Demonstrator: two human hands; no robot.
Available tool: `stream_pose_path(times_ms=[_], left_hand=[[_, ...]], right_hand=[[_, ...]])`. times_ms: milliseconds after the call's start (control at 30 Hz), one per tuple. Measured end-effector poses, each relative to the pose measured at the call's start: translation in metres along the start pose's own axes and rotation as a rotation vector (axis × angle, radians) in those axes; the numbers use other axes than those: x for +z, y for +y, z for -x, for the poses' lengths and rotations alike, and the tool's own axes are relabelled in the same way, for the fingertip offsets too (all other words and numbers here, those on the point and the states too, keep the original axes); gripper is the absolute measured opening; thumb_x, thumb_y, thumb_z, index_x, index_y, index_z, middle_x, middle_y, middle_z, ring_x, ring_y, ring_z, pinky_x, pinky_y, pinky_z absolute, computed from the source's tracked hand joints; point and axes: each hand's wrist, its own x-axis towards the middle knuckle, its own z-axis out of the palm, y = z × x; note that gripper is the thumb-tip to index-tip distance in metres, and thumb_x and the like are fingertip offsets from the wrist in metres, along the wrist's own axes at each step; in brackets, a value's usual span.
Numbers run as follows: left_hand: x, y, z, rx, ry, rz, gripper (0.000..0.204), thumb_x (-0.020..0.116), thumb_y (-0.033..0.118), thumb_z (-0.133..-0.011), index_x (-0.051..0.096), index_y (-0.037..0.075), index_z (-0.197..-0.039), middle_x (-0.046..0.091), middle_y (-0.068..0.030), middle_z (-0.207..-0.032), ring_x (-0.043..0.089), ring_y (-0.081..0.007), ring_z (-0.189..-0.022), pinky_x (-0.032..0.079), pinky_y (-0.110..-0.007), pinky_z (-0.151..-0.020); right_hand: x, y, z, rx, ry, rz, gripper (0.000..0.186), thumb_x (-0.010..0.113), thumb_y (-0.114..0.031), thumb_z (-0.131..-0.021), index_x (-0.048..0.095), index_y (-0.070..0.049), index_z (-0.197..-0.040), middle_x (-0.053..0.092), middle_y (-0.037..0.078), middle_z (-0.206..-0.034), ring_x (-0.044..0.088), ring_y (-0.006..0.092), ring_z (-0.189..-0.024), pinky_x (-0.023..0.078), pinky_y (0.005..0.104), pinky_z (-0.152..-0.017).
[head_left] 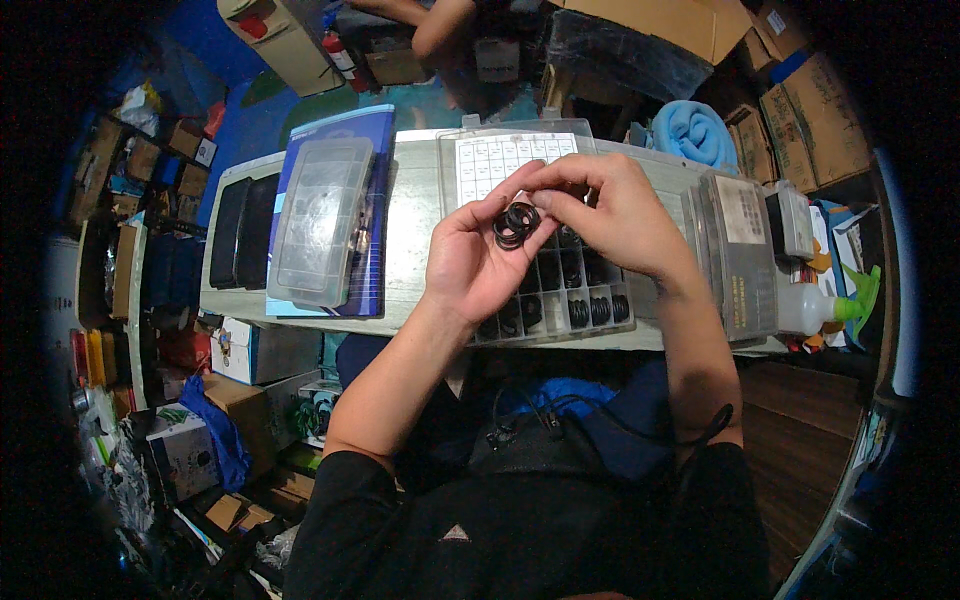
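Several black O-rings (515,228) lie in a small pile on the palm side of my left hand (462,262), which is turned up and cupped around them. Over its fingertips comes my right hand (628,208), thumb and forefinger pinched together right beside the rings. What the pinch holds, if anything, is too small to make out. Beneath both hands sits a clear compartment box (632,318) with more black rings sorted in its cells. Its raised lid (447,160) carries a white printed chart (490,160). My hands hide part of the box.
Left on the table (408,215), a clear empty-looking case (325,220) rests on a blue flat package (372,130), beside dark cases (245,230). To the right stand stacked plastic cases (735,260), a spray bottle (805,308) and a rolled blue cloth (695,135). Another person's arm (440,35) shows beyond.
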Motion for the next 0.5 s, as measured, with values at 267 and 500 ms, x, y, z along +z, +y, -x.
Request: stream_pose_path(times_ms=[267, 500], left_hand=[[0.0029, -0.0023, -0.0003, -0.039, -0.053, 0.001, 0.054, 0.036, 0.008, -0.097, 0.034, -0.007, -0.149, 0.051, -0.0242, -0.139, 0.055, -0.0337, -0.125, 0.047, -0.045, -0.105], [0.0032, -0.0032, -0.0001, -0.031, 0.021, -0.087, 0.055, 0.039, 0.008, -0.095, 0.035, -0.007, -0.148, 0.052, -0.0233, -0.138, 0.056, -0.0318, -0.123, 0.048, -0.041, -0.101]], right_hand=[[-0.0017, 0.0022, 0.0048, -0.26, -0.045, 0.251, 0.035, 0.073, -0.004, -0.072, 0.074, -0.008, -0.107, 0.066, 0.014, -0.093, 0.067, 0.0291, -0.08, 0.055, 0.0359, -0.074], [-0.0025, 0.0014, 0.0058, -0.241, -0.068, 0.296, 0.037, 0.079, -0.003, -0.07, 0.074, -0.007, -0.106, 0.066, 0.011, -0.093, 0.065, 0.0252, -0.084, 0.053, 0.034, -0.075]])
